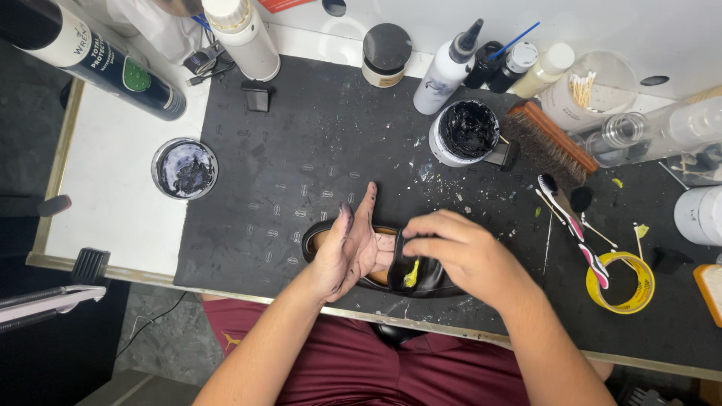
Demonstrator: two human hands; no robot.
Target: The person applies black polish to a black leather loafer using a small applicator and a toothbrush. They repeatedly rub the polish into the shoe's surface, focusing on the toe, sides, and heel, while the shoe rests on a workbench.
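A black leather shoe (425, 280) with a tan lining lies on the black work mat (301, 150) near the table's front edge. My left hand (352, 248), fingers straight and stained dark, rests edge-on against the shoe's opening and steadies it. My right hand (459, 252) covers the front of the shoe, its fingers pinched on a small yellow applicator (411, 274) pressed to the leather.
An open tub of black polish (468, 129) and a wooden brush (547, 143) sit behind the shoe. A toothbrush (571, 225) and yellow tape roll (623, 284) lie at right. An open tin (184, 168) stands left; bottles and jars line the back.
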